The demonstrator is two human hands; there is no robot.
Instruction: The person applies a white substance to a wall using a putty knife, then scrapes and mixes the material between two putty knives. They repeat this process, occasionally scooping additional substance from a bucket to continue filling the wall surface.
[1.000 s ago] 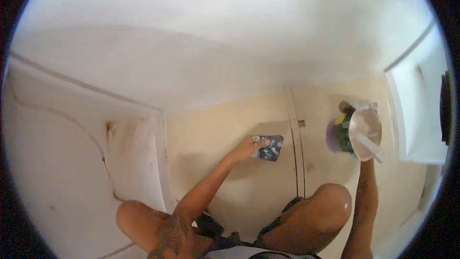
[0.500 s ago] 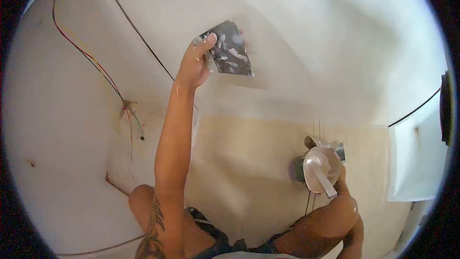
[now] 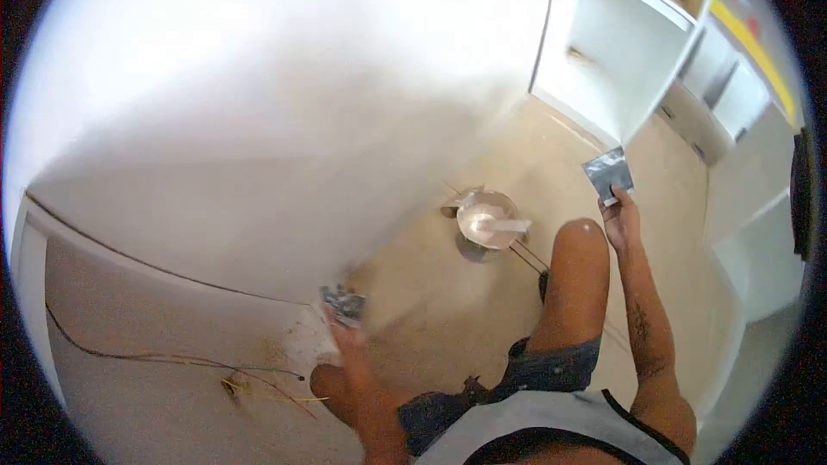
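Note:
My left hand, low and left of centre beside the wall, is closed on a dark flat putty spreader smeared with white paste; motion blurs both. Out to the right, over the floor, my right hand grips a second square dark spreader, its face streaked pale and a thumb lying across its lower edge. Between the two hands a bucket stands on the floor. Whitish paste coats its top, and a pale flat stick rests there. Neither hand touches the bucket.
A pale wall fills the upper left. Loose electrical wires hang from the lower wall section at left. White open cabinets line the right side. My bent knee rises between the bucket and my right arm.
My left hand has dropped from high on the wall with its spreader. My right hand, earlier behind the bucket, now extends to the right. The view has swung right, showing more cabinets.

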